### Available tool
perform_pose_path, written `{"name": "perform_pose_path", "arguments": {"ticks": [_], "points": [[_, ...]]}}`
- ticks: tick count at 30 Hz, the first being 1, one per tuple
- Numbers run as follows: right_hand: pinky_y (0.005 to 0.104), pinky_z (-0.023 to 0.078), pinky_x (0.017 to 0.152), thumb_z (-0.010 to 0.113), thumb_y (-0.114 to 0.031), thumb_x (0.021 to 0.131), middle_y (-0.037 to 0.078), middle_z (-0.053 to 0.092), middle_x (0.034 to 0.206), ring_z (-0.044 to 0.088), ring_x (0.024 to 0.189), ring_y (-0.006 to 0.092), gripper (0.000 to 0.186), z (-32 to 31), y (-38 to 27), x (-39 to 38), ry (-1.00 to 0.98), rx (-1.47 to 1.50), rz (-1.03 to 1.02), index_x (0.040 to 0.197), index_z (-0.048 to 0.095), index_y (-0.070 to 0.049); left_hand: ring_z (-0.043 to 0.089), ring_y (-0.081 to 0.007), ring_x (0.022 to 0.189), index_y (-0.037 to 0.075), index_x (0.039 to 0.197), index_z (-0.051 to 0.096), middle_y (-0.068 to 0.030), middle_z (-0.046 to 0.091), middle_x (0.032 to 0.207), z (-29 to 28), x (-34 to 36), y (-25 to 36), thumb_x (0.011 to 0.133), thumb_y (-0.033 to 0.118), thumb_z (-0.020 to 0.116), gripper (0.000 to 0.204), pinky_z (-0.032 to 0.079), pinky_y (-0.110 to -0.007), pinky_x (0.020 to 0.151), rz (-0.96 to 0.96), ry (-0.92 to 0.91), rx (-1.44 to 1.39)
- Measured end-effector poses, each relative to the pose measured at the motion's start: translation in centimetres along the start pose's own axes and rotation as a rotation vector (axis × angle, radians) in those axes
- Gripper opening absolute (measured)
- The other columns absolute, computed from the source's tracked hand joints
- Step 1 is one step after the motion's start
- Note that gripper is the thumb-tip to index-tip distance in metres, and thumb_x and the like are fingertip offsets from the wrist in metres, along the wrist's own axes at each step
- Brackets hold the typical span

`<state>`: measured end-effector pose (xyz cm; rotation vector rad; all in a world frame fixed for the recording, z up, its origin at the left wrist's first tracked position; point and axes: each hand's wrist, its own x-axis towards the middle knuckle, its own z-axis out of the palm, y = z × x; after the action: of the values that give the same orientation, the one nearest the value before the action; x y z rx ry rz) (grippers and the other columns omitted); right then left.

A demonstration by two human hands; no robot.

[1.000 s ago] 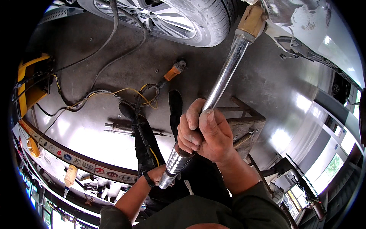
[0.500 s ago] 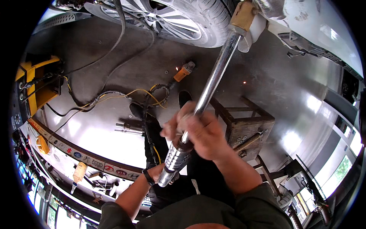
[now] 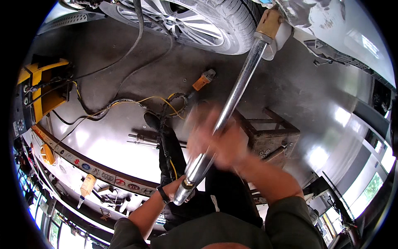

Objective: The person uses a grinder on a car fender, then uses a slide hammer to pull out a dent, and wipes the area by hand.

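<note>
A long shiny metal rod (image 3: 240,87) runs from near my chest up to a brass-coloured head (image 3: 268,23), which sits against the white car body panel (image 3: 331,25). My left hand (image 3: 174,189), with a dark wristband, grips the rod's thick lower end. My right hand (image 3: 222,143) is wrapped around the middle of the rod and is blurred by motion. My dark trouser legs and a shoe show below the rod.
A car wheel with a silver rim (image 3: 199,20) fills the top. A rusty metal stand (image 3: 269,137) is at the right of my hand. On the grey floor lie an orange tool (image 3: 203,79), cables (image 3: 137,101) and yellow equipment (image 3: 41,87). A white bottle (image 3: 88,186) rests at the lower left.
My right hand has gone from a steady grip on the rod to a fast, blurred movement along it. My left hand stays on the lower end.
</note>
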<state>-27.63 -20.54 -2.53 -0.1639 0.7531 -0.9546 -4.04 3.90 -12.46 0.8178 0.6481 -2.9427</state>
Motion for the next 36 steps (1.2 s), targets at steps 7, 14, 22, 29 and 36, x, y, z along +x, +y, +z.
{"name": "perform_pose_path", "arguments": {"ticks": [7, 14, 22, 29, 36], "points": [[0.0303, 0.053, 0.069, 0.065, -0.017, 0.099, 0.003, 0.06, 0.078, 0.062, 0.07, 0.0108, 0.019, -0.8, 4.2, -4.0, -0.055, -0.197, 0.185, 0.105, 0.054, -0.002, 0.068, -0.02, 0.067, 0.015, 0.116, 0.058, -0.0082, 0.068, 0.081, -0.9, -1.2, -2.0, 0.104, 0.053, 0.045, 0.043, 0.058, -0.033, 0.058, -0.223, 0.171, -0.048], [0.0275, 0.052, 0.067, 0.063, -0.017, 0.1, 0.003, 0.061, 0.077, 0.061, 0.069, 0.0087, 0.02, -0.2, 1.2, -2.4, -0.158, -0.282, 0.156, 0.107, 0.054, -0.002, 0.07, -0.0189, 0.073, 0.009, 0.118, 0.058, -0.0093, 0.07, 0.091, 1.9, 0.3, 0.6, 0.089, 0.031, 0.075, 0.04, 0.057, -0.03, 0.061, 0.048, 0.086, -0.072], [0.0272, 0.051, 0.063, 0.063, -0.019, 0.1, 0.002, 0.059, 0.077, 0.06, 0.068, 0.0081, 0.019, -0.2, 0.9, -2.1, -0.163, -0.287, 0.125, 0.107, 0.055, -0.003, 0.07, -0.0194, 0.077, 0.008, 0.12, 0.058, -0.0095, 0.069, 0.094, 2.2, 0.7, 0.5, 0.086, 0.029, 0.079, 0.046, 0.059, -0.031, 0.065, 0.085, 0.042, -0.074], [0.0288, 0.053, 0.068, 0.059, -0.015, 0.102, 0.002, 0.06, 0.076, 0.061, 0.068, 0.0078, 0.017, -0.5, 0.7, -2.0, -0.182, -0.281, 0.124, 0.109, 0.055, -0.001, 0.069, -0.017, 0.067, 0.014, 0.121, 0.057, -0.0046, 0.069, 0.083, 2.3, 1.1, 0.1, 0.103, 0.049, 0.051, 0.04, 0.058, -0.03, 0.059, 0.108, 0.118, 0.021], [0.0301, 0.053, 0.067, 0.059, -0.015, 0.101, 0.002, 0.057, 0.074, 0.06, 0.065, 0.0082, 0.017, -0.6, 0.7, -2.1, -0.176, -0.184, 0.131, 0.11, 0.054, 0.0, 0.071, -0.0202, 0.077, 0.007, 0.117, 0.06, -0.0105, 0.07, 0.093, 2.3, 1.1, 0.7, 0.085, 0.027, 0.079, 0.042, 0.061, -0.033, 0.065, 0.11, 0.061, -0.033]]}}
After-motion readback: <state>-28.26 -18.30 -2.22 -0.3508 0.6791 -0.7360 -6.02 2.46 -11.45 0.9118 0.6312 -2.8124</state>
